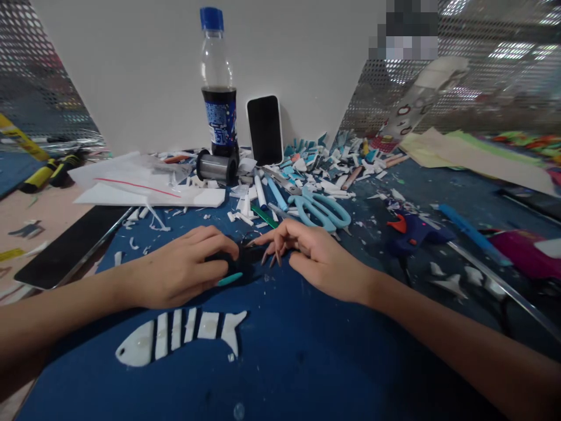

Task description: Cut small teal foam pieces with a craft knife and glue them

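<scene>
Blue mat [280, 362]: covers the desk under both forearms in the head view, the only view; serves as the work surface.
Black piece [239, 260]: small dark object, lying on the mat between the two hands; shape unclear, mostly covered.
Left hand [184, 269]: palm down, fingers curled over the black piece and pressing it to the mat, apparently to steady it. A teal-tipped sliver [229, 279] pokes out below the fingers; cannot tell what it is.
Right hand [313, 251]: fingers loose and spread, long nails touching the right edge of the black piece; nothing gripped, more a fingertip nudge than a hold.
White fish skeleton [179, 336]: cut-out pieces laid flat on the mat just below the left hand, spaced as ribs.
Scissors [322, 210]: light blue handles, set down just beyond the right hand, within reach.
Glue gun [412, 231]: lies on its side, right of the scissors.
Scraps [324, 158]: white and teal offcuts heaped near the wall.
Bottle [218, 82]: upright at the wall, phone [264, 130] leaning beside it.
Wire spool [215, 166]: on its side before the bottle.
</scene>
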{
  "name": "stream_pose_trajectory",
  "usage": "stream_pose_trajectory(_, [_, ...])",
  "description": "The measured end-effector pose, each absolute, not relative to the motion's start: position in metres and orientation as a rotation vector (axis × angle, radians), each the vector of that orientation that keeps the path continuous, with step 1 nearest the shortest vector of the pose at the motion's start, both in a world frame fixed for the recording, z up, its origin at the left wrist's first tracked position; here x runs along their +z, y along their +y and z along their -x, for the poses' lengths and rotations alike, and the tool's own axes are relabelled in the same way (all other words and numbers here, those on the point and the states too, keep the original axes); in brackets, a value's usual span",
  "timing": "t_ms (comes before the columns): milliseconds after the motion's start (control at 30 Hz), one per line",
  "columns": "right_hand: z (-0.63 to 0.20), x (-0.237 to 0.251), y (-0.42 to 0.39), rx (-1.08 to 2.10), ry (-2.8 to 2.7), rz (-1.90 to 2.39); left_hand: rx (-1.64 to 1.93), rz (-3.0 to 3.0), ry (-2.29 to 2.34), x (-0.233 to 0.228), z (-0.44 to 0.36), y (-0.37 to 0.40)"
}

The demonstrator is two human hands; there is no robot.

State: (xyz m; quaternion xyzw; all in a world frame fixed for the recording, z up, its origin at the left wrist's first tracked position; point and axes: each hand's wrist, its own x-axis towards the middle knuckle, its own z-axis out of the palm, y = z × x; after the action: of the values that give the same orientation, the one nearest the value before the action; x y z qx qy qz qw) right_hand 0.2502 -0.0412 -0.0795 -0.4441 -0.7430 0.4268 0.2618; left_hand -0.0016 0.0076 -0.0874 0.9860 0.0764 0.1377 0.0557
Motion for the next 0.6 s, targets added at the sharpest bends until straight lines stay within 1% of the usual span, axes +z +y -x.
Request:
stream_pose_trajectory(300, [-0.2499, -0.0791, -0.0421, 1.111, -1.993, 1.209, 0.394, -2.977, 0.229, -0.0872, 0.0011, 0.0070])
stream_pose_trajectory(467, [-0.2490, -0.0817, -0.0428, 1.098, -1.987, 1.127, 0.414, -2.989, 0.243, -0.0878, 0.0012, 0.0079])
stream_pose_trajectory(533, [-0.2488, -0.0824, -0.0433, 0.974, -1.947, 1.080, 0.443, -2.981, 0.254, -0.0890, 0.0018, 0.0080])
stream_pose_trajectory(600, [-0.2505, -0.0830, -0.0419, 0.737, -1.850, 1.068, 0.503, -2.947, 0.296, -0.0911, 0.0029, 0.0084])
